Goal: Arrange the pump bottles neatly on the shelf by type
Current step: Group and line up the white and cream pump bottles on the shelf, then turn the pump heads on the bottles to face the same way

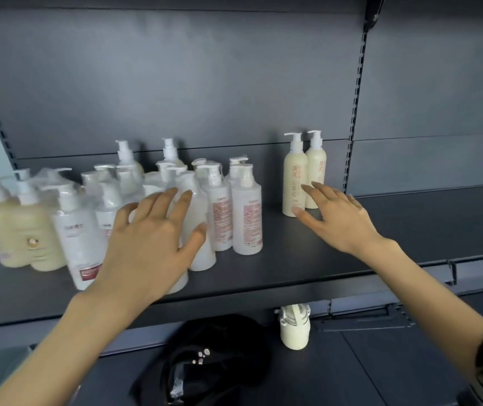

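The dark grey shelf (307, 268) was taken as the reference. Near its middle and toward its left end, a crowd of white pump bottles (246, 212) was gathered, with cream pump bottles (26, 230) at the far left. Two tall cream bottles (294, 177) were stood side by side to the right of the crowd. The left hand (152, 238) was spread open against the front white bottles, nothing gripped. The right hand (337, 215) was held open, fingers splayed, beside the tall cream pair. Below the shelf a small cream bottle (294, 329) and a black bag (219, 356) were seen.
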